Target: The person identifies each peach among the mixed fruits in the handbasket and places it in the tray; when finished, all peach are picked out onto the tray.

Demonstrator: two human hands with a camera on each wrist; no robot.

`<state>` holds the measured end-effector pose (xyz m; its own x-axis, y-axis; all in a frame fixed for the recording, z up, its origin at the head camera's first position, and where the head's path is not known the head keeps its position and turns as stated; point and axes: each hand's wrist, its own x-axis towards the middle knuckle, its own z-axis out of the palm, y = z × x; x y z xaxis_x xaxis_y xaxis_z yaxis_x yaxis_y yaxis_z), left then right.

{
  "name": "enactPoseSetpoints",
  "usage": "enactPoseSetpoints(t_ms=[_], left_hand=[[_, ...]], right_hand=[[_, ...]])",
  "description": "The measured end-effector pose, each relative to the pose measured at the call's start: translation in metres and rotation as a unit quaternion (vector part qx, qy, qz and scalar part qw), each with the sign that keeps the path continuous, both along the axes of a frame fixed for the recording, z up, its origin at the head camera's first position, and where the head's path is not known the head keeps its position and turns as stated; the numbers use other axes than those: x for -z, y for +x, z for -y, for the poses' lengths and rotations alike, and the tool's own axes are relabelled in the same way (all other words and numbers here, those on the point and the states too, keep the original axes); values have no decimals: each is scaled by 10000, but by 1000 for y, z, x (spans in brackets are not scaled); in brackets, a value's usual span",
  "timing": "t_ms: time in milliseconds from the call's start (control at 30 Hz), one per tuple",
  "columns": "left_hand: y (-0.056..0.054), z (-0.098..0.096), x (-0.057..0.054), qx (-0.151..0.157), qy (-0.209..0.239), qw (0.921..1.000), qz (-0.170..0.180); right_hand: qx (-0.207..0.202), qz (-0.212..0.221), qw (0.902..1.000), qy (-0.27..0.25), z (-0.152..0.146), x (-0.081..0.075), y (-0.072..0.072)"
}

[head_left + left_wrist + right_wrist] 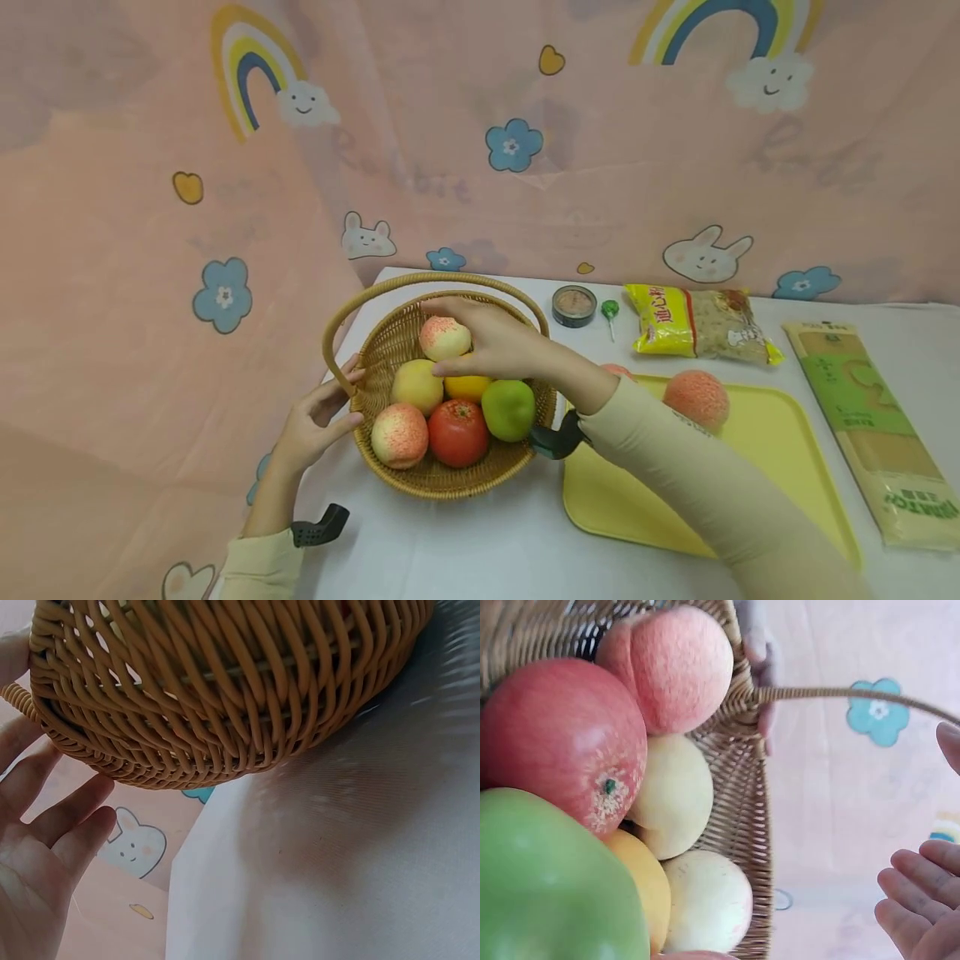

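Observation:
A round wicker basket (450, 492) with an arched handle holds several fruits: a red round fruit (459, 433), a green fruit (508, 410), a yellow one (468, 388), a pale yellow one (417, 387) and two peaches, one at the front (400, 436) and one at the back (445, 340). My left hand (311, 421) touches the basket's left rim beside the handle's foot; in the left wrist view its fingers (79, 814) are nearly straight. Over the basket is my right hand (495, 340), thumb and fingers spread, holding nothing in the right wrist view.
Right of the basket, a yellow tray (787, 467) carries a peach (696, 400) and another partly hidden by my sleeve. Behind stand a round tin (574, 306), a green lollipop (611, 309) and a yellow food bag (701, 323). A long green-labelled packet (862, 417) lies far right.

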<state>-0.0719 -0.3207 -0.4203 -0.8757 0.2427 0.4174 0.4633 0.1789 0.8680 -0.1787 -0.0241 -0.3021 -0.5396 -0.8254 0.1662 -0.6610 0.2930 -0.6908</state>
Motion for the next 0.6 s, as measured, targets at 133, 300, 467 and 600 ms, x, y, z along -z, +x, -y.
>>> enactPoseSetpoints(t_ms=[133,300,467,600], left_hand=[[0,-1,-3,-5,6,10000,54],[-1,0,-2,-34,4,10000,90],[-2,0,1,30,10,10000,-2],[-1,-1,2,51,36,10000,14]], right_hand=[[87,598,9981,82,14,5,-16],[237,1191,9924,216,29,15,-36],[230,1429,9890,292,37,26,-51],[284,1602,9862,316,43,33,-58]])
